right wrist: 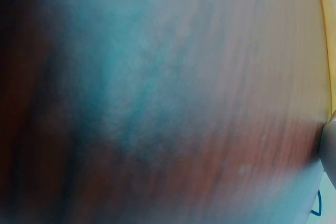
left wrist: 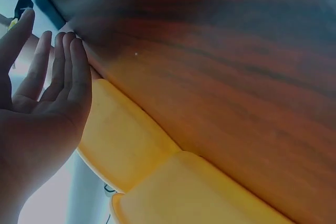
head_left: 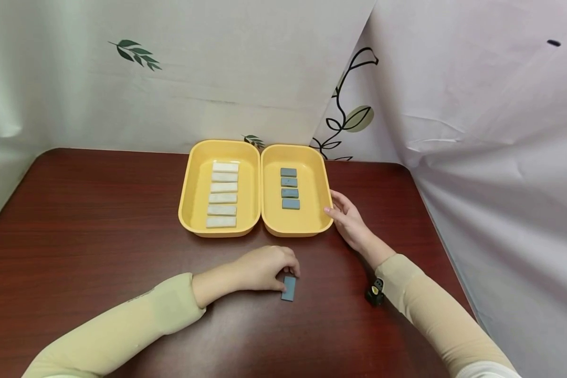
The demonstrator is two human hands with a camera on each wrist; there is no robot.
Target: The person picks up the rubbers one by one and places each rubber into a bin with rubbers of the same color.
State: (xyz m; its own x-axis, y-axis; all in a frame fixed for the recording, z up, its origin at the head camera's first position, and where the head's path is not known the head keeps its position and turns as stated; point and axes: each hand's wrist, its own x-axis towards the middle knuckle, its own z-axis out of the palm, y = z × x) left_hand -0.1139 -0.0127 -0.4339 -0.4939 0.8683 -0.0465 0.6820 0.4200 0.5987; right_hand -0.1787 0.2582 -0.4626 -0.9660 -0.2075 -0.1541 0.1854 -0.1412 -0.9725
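Note:
My left hand (head_left: 264, 268) is over the near table beside a flat blue-grey tile (head_left: 289, 290). Its thumb lies by the tile's left edge and its fingertips by the far end; whether they touch is unclear. In the left wrist view the fingers (left wrist: 79, 72) reach out fairly straight towards the tile (left wrist: 46, 6). The right hand (head_left: 352, 223) grips the right yellow tray (head_left: 322, 181), thumb on the rim and fingers against the outer wall. Inside that tray several blue-grey tiles (head_left: 290, 203) form a column. Only a bit of the right hand (right wrist: 328, 150) shows in the right wrist view.
Against the right tray stands another yellow tray (head_left: 185, 202), holding several white tiles (head_left: 222, 198) in a column. A small black object (head_left: 374, 292) is by the right forearm. White patterned curtains (head_left: 217, 79) border the dark red wooden table (head_left: 99, 220) at the back and sides.

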